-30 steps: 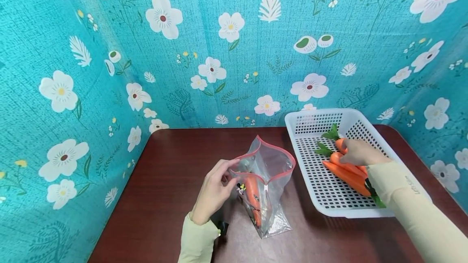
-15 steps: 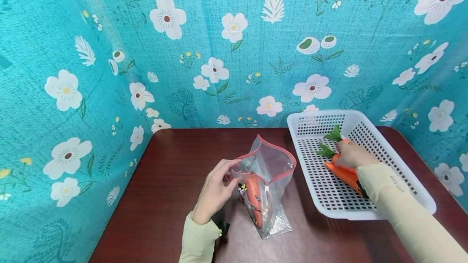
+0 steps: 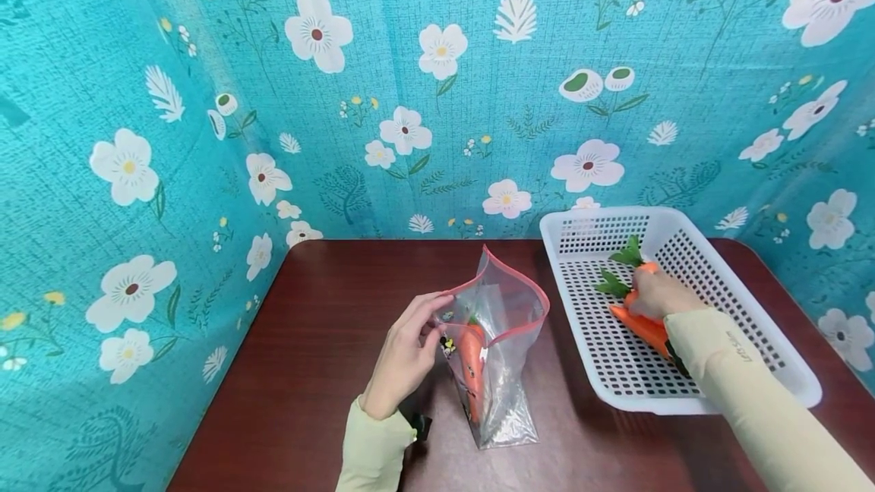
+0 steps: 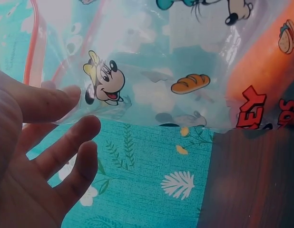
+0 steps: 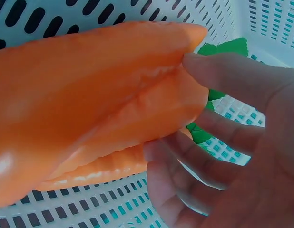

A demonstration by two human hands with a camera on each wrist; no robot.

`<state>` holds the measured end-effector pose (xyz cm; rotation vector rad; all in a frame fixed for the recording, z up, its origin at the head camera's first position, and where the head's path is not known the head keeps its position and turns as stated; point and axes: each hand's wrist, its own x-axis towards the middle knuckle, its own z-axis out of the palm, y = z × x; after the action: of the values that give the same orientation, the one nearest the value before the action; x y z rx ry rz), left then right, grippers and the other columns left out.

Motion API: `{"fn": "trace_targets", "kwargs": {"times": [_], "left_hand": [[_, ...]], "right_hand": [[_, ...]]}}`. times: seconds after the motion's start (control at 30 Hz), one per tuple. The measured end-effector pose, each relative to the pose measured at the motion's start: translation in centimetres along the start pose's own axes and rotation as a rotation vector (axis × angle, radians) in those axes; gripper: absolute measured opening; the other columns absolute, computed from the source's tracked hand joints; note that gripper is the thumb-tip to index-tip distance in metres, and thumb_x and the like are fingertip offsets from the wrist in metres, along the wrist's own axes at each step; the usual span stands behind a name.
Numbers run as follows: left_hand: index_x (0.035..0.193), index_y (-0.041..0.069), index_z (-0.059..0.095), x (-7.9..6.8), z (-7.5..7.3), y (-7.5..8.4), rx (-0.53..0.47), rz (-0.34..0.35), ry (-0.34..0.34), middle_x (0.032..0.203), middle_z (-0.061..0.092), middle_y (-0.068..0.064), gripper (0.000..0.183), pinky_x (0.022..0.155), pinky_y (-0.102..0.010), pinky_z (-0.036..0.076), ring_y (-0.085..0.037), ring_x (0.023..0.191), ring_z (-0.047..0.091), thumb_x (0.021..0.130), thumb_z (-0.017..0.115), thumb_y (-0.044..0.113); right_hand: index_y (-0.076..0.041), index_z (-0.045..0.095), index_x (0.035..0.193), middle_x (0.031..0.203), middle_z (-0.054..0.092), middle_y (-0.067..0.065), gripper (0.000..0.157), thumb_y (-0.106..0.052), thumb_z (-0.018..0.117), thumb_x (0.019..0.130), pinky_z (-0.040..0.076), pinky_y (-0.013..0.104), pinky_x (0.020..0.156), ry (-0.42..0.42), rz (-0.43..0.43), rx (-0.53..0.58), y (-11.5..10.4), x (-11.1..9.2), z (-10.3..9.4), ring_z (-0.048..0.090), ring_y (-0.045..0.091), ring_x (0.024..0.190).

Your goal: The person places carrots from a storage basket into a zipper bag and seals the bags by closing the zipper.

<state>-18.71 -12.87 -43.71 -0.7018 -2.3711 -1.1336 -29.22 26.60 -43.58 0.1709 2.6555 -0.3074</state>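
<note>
My left hand [image 3: 403,359] pinches the left edge of a clear zip bag [image 3: 509,393] with a red-lined mouth. The bag stands with its mouth open, and a carrot [image 3: 472,370] with a green top lies inside along its left side. Cartoon prints show on the plastic in the left wrist view. Over in the white basket [image 3: 581,355], my right hand [image 3: 661,294] grips a carrot [image 5: 156,107] near its leafy end, thumb above and fingers beneath. Another carrot [image 5: 90,66] lies alongside it, tip toward the thumb, and a third [image 5: 109,166] shows below.
The basket has perforated walls and stands at the right of a dark red wooden table [image 3: 328,310]. Behind the table hangs a turquoise flowered cloth [image 3: 383,188]. Green carrot leaves [image 3: 627,251] stick out past the right hand toward the back of the basket.
My right hand has drawn slightly inward over the carrots and taken hold of one. The bag has turned a little, its carrot now more upright. My left hand keeps its place.
</note>
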Motion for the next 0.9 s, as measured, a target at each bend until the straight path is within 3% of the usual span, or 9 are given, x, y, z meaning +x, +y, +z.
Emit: {"fn": "trace_targets", "kwargs": {"times": [0.33,0.7,0.9], "left_hand": [[0.123,0.020,0.053,-0.1,0.1,-0.1,0.022,-0.004,-0.007,0.125,0.047,0.011,0.047,0.061,-0.014,0.044,-0.001,0.076,0.051,0.081,0.057,-0.001],[0.121,0.015,0.054,0.7,-0.4,-0.3,0.010,-0.001,-0.019,0.126,0.048,0.009,0.043,0.062,-0.013,0.044,0.000,0.075,0.052,0.081,0.058,0.000],[0.122,0.017,0.053,1.0,-0.7,-0.4,0.018,-0.014,-0.032,0.126,0.048,0.009,0.044,0.060,-0.014,0.043,-0.001,0.075,0.051,0.081,0.059,0.001]], "right_hand": [[0.003,0.044,0.113,0.097,0.052,0.023,0.045,-0.020,0.064,0.080,0.041,0.038,0.063,0.018,0.006,-0.010,0.0,0.2,0.5,0.047,0.029,0.074],[0.007,0.046,0.117,0.090,0.052,0.019,0.053,-0.026,0.063,0.080,0.039,0.034,0.059,-0.005,0.081,0.019,-0.3,-0.4,0.1,0.047,0.026,0.071],[0.005,0.044,0.118,0.095,0.048,0.021,0.052,-0.028,0.061,0.082,0.039,0.035,0.061,-0.068,0.094,0.065,-0.3,-0.5,-0.3,0.046,0.027,0.075]]}}
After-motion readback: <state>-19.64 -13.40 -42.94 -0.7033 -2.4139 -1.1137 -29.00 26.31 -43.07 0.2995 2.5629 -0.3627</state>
